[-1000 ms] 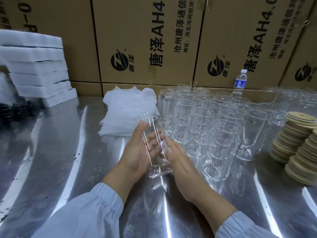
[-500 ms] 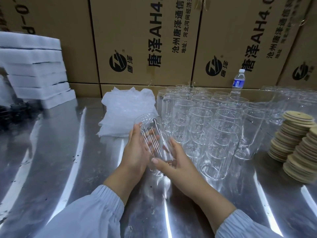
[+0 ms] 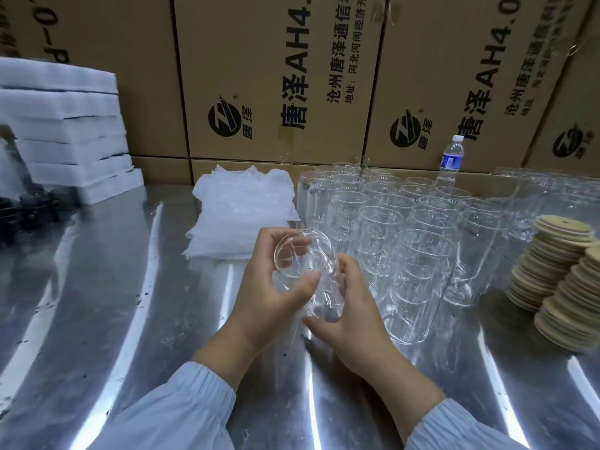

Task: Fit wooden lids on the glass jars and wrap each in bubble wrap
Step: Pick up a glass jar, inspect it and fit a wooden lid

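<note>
A clear glass jar (image 3: 313, 274) is lifted off the steel table (image 3: 113, 303), tilted so its open mouth faces me. My left hand (image 3: 269, 287) grips it near the rim, fingers and thumb curled round the glass. My right hand (image 3: 350, 315) holds its lower part and base from the right. No lid sits on it. Several more empty jars (image 3: 406, 228) stand in rows just behind and to the right. Stacks of round wooden lids (image 3: 558, 280) lean at the right edge. A pile of bubble wrap sheets (image 3: 240, 212) lies behind my left hand.
Cardboard cartons (image 3: 276, 76) wall off the back of the table. White foam slabs (image 3: 65, 125) are stacked at the back left, with dark objects (image 3: 29, 212) beside them. A water bottle (image 3: 451, 157) stands behind the jars.
The jar went from standing upright between my hands to being lifted and tipped with its mouth toward me. My left fingers moved up round the rim; my right hand slid under the base.
</note>
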